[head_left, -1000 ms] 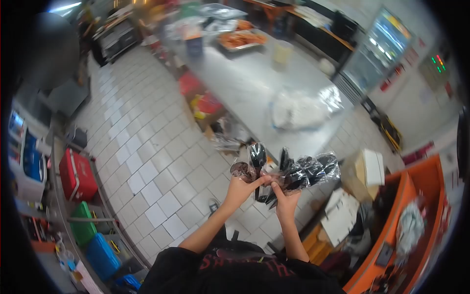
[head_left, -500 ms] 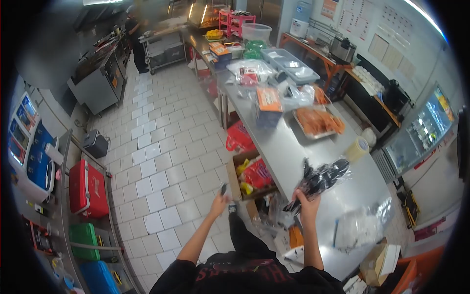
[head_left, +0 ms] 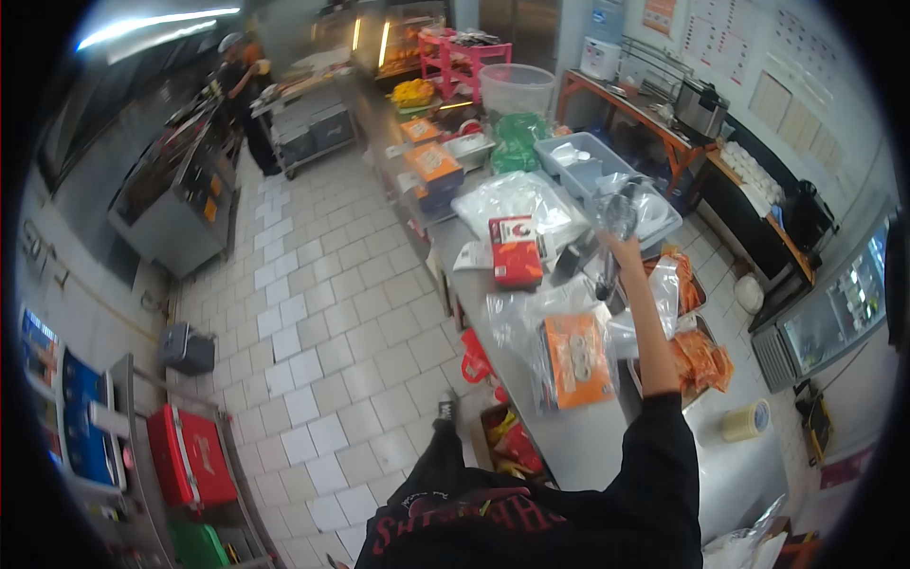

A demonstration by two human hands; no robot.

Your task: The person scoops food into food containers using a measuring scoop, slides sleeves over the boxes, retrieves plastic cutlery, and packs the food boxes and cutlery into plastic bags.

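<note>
My right hand (head_left: 622, 250) reaches out over the metal table, closed on a bundle of black items in clear plastic (head_left: 618, 214). The bundle is at the near edge of a grey-blue plastic tub (head_left: 580, 152), and dark ends stick out below my fingers. Whether it touches the tub, I cannot tell. Clear bags and an orange box (head_left: 578, 360) lie nearer to me, and a red and white box (head_left: 515, 252) stands to the left. My left hand is out of view.
Trays of orange-coloured food (head_left: 699, 360) and a tape roll (head_left: 746, 420) are on the table's right side. A red cooler (head_left: 192, 457) sits on the left shelf. Another person (head_left: 248, 104) stands by the far cooking equipment. A pink rack (head_left: 464, 62) is at the back.
My right hand has moved forward along the table with the wrapped bundle, from the near part to the tub. My left hand has dropped out of view. The camera view has shifted further along the table.
</note>
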